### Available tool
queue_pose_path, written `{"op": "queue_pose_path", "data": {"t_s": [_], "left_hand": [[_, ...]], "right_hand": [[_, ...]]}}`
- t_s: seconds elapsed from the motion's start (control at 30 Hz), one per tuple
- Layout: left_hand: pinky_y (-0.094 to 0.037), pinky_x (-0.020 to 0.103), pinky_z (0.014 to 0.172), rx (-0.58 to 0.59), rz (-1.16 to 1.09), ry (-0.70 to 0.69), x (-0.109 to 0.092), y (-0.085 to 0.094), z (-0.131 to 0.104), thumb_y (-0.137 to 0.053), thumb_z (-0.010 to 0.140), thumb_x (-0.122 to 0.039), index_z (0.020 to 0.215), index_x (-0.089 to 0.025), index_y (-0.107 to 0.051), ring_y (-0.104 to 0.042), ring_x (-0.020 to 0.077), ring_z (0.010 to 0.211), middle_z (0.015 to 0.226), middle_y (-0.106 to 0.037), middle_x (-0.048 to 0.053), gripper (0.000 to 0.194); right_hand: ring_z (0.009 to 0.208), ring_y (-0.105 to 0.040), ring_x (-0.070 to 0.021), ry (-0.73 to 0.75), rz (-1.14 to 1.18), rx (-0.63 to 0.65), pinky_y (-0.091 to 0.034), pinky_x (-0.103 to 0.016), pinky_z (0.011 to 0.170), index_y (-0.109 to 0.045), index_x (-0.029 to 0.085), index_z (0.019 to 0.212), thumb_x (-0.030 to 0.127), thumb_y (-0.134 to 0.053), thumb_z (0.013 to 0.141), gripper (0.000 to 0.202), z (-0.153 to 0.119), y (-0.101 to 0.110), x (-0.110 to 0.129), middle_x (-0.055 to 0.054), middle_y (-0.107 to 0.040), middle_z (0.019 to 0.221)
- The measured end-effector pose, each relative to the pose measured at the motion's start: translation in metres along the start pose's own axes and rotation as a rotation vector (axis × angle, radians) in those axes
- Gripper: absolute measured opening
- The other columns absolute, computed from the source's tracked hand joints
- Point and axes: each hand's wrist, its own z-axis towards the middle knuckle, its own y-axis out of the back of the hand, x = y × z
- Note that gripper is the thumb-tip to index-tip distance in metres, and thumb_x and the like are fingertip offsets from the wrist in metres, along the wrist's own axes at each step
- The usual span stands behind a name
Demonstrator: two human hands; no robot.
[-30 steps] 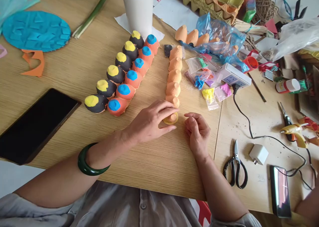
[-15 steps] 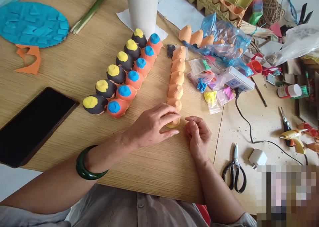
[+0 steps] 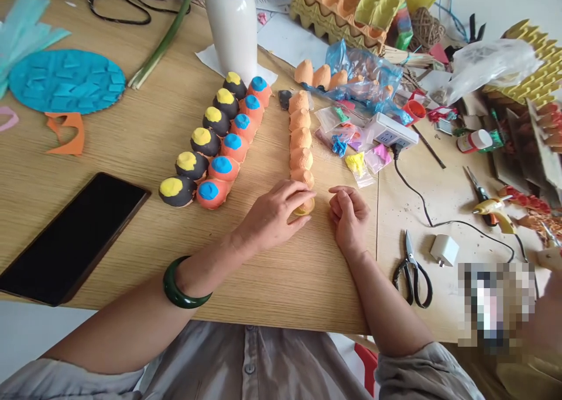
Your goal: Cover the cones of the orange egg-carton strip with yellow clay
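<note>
Hands (image 3: 276,212) (image 3: 350,215) slightly farther apart

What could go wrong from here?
1. The left hand's thumb and fingers are around the yellow-rimmed near end of the orange egg-carton strip; too much pressure might dent it or smear the yellow.
2. The scissors lie beside the right forearm; an outward swing could knock them.
3. The white tumbler stands close to the far blue-topped cups; a bump might tip it onto them.
</note>
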Motion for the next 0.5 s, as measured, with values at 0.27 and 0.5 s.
{"op": "queue_pose_path", "data": {"t_s": [0.27, 0.5], "left_hand": [[-0.060, 0.040, 0.099, -0.029, 0.005, 0.024, 0.0008, -0.0068, -0.0010, -0.069, 0.091, -0.008, 0.130, -0.013, -0.069, -0.068, 0.0265, 0.114, 0.124, -0.072, 0.011, 0.039], [-0.057, 0.040, 0.107, -0.022, -0.053, 0.076, -0.0014, -0.0084, -0.0008, -0.065, 0.094, -0.014, 0.135, -0.017, -0.064, -0.066, 0.0259, 0.121, 0.129, -0.070, 0.011, 0.041]], "right_hand": [[0.049, -0.027, -0.0081, 0.006, -0.029, -0.043, -0.019, -0.022, 0.043, -0.071, 0.021, 0.084, 0.047, -0.073, 0.088, 0.027, 0.0038, -0.0044, 0.0011, 0.008, -0.036, 0.057], [0.050, -0.025, -0.0078, 0.008, -0.071, -0.058, -0.017, -0.022, 0.045, -0.070, 0.020, 0.083, 0.049, -0.073, 0.086, 0.029, 0.0034, -0.0075, 0.0026, 0.008, -0.034, 0.057]]}}
